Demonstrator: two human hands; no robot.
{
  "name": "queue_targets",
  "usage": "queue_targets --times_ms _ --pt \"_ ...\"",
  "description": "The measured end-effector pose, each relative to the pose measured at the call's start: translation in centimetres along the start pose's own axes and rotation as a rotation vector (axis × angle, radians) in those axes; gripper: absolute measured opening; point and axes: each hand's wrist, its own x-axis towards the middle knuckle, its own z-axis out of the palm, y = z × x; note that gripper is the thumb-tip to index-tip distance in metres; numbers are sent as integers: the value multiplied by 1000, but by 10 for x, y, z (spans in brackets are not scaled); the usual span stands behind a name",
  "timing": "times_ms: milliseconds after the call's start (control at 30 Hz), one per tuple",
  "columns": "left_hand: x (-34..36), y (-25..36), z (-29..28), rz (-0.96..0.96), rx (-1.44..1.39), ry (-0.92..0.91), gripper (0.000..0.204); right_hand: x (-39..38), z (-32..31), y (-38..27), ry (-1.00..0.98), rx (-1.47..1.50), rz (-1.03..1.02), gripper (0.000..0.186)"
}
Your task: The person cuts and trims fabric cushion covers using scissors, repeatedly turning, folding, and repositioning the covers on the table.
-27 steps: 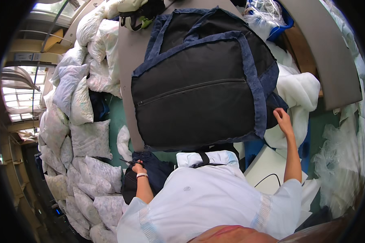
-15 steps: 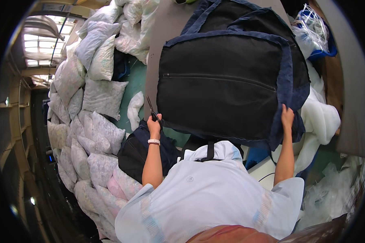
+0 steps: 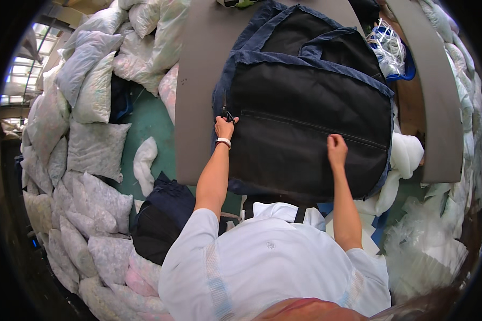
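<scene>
Left grip (image 3: pixel 224 128): closed around scissors (image 3: pixel 228 114)
Right grip (image 3: pixel 337 151): bunched; cannot tell whether pinching anything
Black fabric (image 3: pixel 294 150): on counter (image 3: pixel 201 101), blue edging (image 3: pixel 318 63) seemingly attached; remaining work unclear

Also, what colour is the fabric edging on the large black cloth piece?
Dark blue; the fabric edging shows best in the head view.

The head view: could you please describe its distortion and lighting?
In the head view, the grey board bends near the right rim; the head view's windows at upper left glare; the black fabric panel reads very dark in the head view, its blue trim standing out.
</scene>
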Motion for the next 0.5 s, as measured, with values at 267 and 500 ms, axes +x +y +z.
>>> queue_targets --times_ms 267,500 --pt "-19 -9 -20 152 -584 -156 23 -17 143 -130 -302 36 -61 30" --pt "-88 -12 -93 85 -904 -329 21 -28 156 -163 -761 -305 -738 9"
